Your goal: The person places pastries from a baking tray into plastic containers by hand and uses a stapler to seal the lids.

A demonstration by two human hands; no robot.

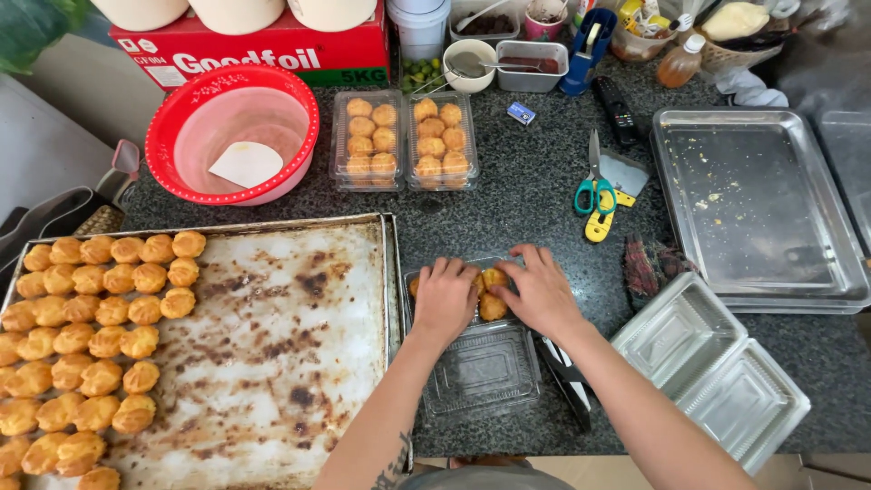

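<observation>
As it lies open at frame centre, clear clamshell box (pixel 481 363): left hand (pixel 445 298) and right hand (pixel 542 292), fingers curled, pressing puffs (pixel 493 307) into rows; baking tray (pixel 299 308) lower left.

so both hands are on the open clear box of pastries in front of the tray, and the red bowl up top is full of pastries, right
Not quite. In the head view the red bowl holds only a white scraper, no pastries. The rest holds: left hand and right hand rest on the open clear box beside the baking tray.
</observation>
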